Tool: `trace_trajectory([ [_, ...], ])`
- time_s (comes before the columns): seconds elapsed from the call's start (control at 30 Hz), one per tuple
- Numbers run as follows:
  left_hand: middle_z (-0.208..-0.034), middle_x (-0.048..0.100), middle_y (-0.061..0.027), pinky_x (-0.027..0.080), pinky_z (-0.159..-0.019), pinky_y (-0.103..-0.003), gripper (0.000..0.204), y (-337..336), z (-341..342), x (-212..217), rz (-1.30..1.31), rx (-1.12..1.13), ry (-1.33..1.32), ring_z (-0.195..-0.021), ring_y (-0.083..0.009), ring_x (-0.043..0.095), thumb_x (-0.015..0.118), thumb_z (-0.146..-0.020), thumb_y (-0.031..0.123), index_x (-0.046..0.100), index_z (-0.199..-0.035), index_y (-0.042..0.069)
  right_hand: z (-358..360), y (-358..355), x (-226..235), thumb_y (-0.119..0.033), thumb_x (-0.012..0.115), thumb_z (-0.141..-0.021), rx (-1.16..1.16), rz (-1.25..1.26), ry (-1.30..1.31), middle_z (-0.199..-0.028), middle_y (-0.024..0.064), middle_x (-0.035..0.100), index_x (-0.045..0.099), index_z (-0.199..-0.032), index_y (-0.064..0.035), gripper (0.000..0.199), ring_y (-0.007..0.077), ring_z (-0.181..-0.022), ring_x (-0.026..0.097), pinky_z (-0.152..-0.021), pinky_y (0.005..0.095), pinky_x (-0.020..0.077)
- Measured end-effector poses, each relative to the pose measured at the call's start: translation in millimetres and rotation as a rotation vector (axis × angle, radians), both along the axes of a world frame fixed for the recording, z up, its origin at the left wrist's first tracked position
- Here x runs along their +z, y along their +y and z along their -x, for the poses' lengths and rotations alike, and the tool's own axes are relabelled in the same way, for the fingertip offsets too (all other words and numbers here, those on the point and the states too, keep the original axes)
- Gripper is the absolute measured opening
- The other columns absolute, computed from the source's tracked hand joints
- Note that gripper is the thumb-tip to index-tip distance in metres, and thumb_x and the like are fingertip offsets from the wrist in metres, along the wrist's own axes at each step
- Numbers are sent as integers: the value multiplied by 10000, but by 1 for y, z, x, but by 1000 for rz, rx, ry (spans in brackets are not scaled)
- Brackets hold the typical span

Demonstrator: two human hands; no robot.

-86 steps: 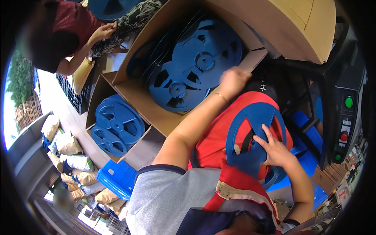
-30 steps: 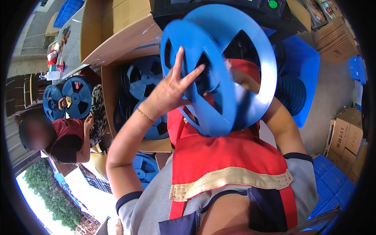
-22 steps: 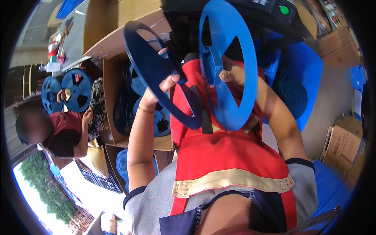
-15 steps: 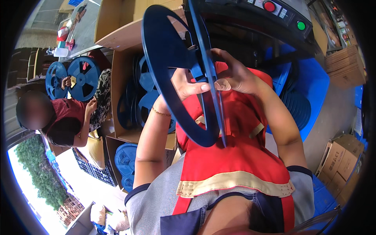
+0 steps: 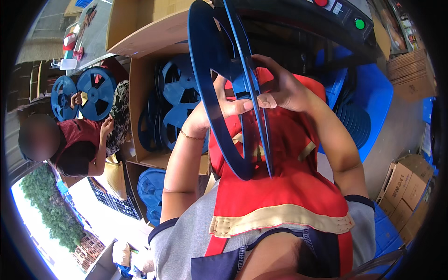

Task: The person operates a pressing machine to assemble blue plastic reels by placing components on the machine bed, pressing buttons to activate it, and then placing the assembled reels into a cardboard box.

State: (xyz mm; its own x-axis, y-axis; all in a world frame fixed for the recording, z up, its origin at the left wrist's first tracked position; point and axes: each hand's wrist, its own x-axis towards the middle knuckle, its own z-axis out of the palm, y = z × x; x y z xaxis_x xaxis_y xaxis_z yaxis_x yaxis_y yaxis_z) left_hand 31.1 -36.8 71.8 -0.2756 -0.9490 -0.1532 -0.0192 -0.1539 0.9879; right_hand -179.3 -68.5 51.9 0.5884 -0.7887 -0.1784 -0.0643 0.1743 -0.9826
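Left hand [image 5: 199, 115] and right hand [image 5: 290, 92] clasp a blue reel [image 5: 205, 51] — thin discs, wide cut-outs (seen nearly edge-on).

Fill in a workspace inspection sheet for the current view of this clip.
Surface: work held in the air over a red apron; grey table at upper left.
Job's things: left blue disc, slotted, and right blue disc, nearly edge-on; whether they touch is unclear.
Clutter: cardboard box of blue discs at left; blue bin with stacked discs at right.
Hands: left hand grips left blue disc, thumb showing through its opening; right hand grips right blue disc; some fingers hidden.
Cables: nothing seen.
Surroundings: co-worker at far left; black control panel at upper right; cartons at lower right.
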Motion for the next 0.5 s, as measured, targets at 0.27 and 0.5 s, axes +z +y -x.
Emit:
trace_trajectory([
  [0.27, -1259, 537, -201, 425, -1002, -469, 989, -9, -4, -13, 42, -122, -20, -1201, -357, 533, 843, -591, 505, 445, -1347, 6, 4, 0, -2, -115, 851, -691, 2, 97, 12, -1242, 122, 511, 259, -1448, -47, 964, 143, -871, 615, -724, 275, 543],
  [0.5, -1094, 595, -99, 480, -924, -358, 904, -4, 1, -12, 53, -96, 32, -1003, -234, 610, 862, -638, 407, 431, -1318, -6, 6, 3, -6, -103, 847, -693, -29, 55, -20, -1176, 119, 546, 267, -1441, -31, 950, 125, -838, 595, -712, 268, 530],
])
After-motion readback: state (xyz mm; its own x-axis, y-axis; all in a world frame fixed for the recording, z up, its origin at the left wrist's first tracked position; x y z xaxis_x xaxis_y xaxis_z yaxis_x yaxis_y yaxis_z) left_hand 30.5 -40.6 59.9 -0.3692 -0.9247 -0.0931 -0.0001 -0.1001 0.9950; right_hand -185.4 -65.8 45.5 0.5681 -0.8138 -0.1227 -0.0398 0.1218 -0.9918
